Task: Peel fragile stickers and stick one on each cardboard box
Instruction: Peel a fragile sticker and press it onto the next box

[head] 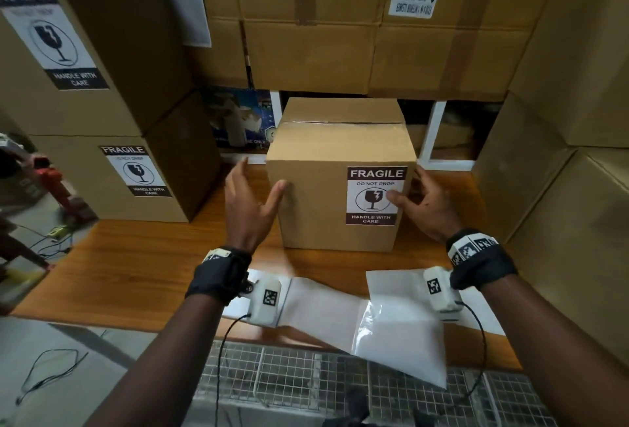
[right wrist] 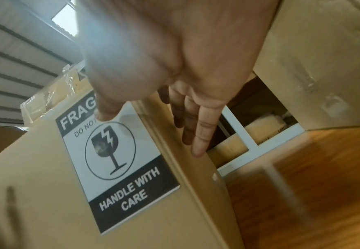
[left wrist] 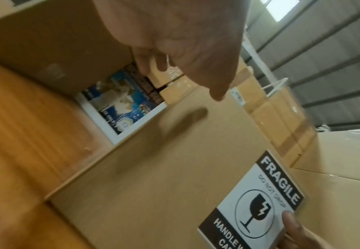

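A taped cardboard box stands mid-table. A FRAGILE sticker lies flat on the right half of its front face. My left hand is at the box's left front edge with straight fingers, its thumb on the front face. My right hand is at the right front edge, its thumb pressing on the sticker and its fingers along the right side. The left wrist view shows the left hand, the box and the sticker. The right wrist view shows the thumb on the sticker and fingers flat on the side.
Two stacked boxes at the left each carry a fragile sticker. White backing sheets lie over the wooden table's front edge. Cardboard boxes wall the back, and more boxes stand at the right. Wire mesh lies below.
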`<act>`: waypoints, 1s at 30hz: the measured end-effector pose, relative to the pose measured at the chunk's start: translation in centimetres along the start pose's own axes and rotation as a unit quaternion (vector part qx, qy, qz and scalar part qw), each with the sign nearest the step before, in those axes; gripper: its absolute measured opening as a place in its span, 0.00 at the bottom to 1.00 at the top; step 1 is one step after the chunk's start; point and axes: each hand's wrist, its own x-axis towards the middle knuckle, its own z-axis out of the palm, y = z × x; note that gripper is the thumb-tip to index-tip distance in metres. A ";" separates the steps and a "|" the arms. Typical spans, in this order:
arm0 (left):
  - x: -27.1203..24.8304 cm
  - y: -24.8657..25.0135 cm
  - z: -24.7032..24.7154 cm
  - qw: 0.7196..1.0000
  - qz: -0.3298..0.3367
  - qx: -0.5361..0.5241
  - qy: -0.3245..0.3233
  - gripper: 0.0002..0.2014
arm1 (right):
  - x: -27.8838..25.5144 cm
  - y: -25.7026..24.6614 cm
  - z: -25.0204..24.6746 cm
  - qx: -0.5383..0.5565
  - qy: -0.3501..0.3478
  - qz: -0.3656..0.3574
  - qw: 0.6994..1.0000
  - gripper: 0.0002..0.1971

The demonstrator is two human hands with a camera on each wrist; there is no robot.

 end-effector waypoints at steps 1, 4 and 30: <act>-0.1 -0.5 0.1 0.998 -0.037 -0.011 -0.051 0.51 | 0.1 0.1 0.5 0.005 -0.006 0.006 1.000 0.44; -0.2 -0.9 0.7 0.980 -0.081 -0.082 -0.162 0.50 | 0.2 -0.4 1.7 0.031 -0.007 0.030 0.999 0.37; 4.9 7.8 -22.1 0.984 0.035 -0.125 -0.119 0.51 | 0.2 -21.7 0.8 0.148 -0.029 -0.206 0.967 0.46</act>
